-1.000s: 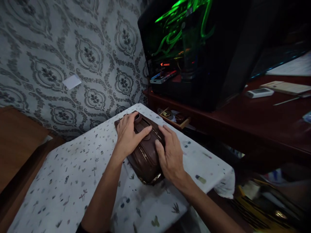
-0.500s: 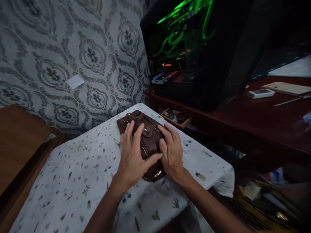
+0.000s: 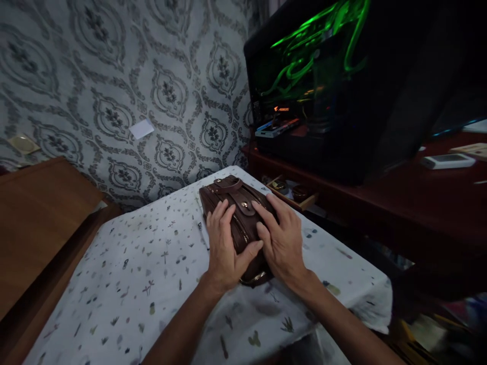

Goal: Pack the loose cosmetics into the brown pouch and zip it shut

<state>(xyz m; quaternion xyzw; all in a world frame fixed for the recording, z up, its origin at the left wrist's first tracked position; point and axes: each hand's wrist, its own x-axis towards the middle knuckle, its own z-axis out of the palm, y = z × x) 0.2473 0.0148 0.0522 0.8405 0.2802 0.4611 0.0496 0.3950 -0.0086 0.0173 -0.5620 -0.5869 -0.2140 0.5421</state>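
A dark brown leather bag (image 3: 249,223) with gold-coloured zips and a short carry handle lies on the cloth-covered table. My left hand (image 3: 224,248) rests along its left side, fingers stretched and thumb reaching over the near end. On the right side, my right hand (image 3: 283,235) lies over the bag, fingers apart and pointing forward. Between the hands, a small metal clasp (image 3: 246,205) shows on a leather tab. The palms hide part of the bag's sides.
The table carries a white patterned tablecloth (image 3: 140,263). To the right stands a reddish-brown desk (image 3: 380,197) with a dark computer case (image 3: 304,101) glowing green. A small open drawer (image 3: 304,203) juts out beside the table. Brown wooden furniture (image 3: 41,218) stands at left.
The view has turned slightly left, so everything sits further right. My right hand's fingers have shifted inward over the bag's top, nearer the clasp; the bag stays on the table.
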